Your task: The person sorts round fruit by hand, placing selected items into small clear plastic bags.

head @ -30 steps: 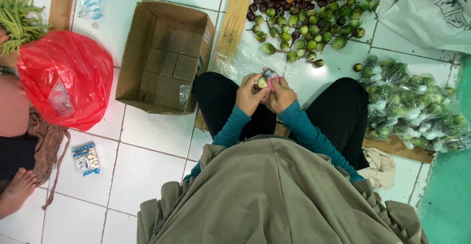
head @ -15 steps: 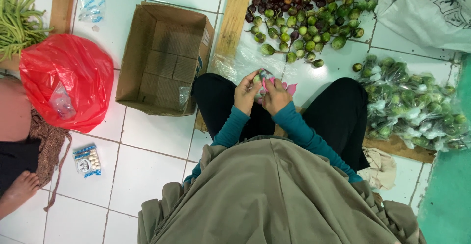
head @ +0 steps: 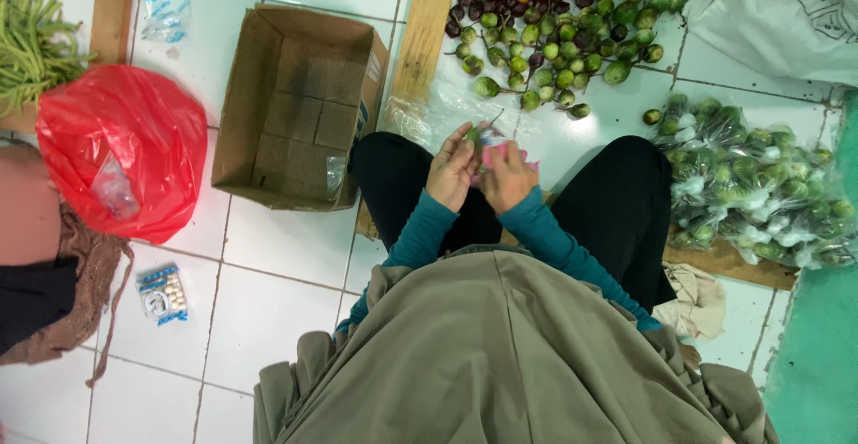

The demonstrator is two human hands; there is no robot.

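Compared with half a second before, the two hands have shifted only slightly: they remain pressed together over the lap, and the pink strip between them now shows a little more toward 3 o'clock of the right hand [head: 507, 176]. The left hand [head: 453, 169] sits just at 9 o'clock of the right one, fingers curled around a small green eggplant [head: 474, 134] whose thin stem pokes out toward 1 o'clock. The right hand's fingers are bent inward and closed over a small pink and white item [head: 492, 141]; what exactly that item is cannot be made out, since knuckles cover most of it. Both teal sleeves run back toward 6 o'clock and vanish under an olive-green garment [head: 500, 355] that hides the forearms and body. At 12 to 1 o'clock of the hands lies a heap of loose green and purple eggplants [head: 554, 33], its top cut off by the frame edge. At 3 o'clock, clear bags of green eggplants [head: 760, 185] rest on a wooden board. An open cardboard box [head: 304, 104] stands at 10 o'clock, and a red plastic bag [head: 121, 149] lies at 9 o'clock, beside another person only partly in view.
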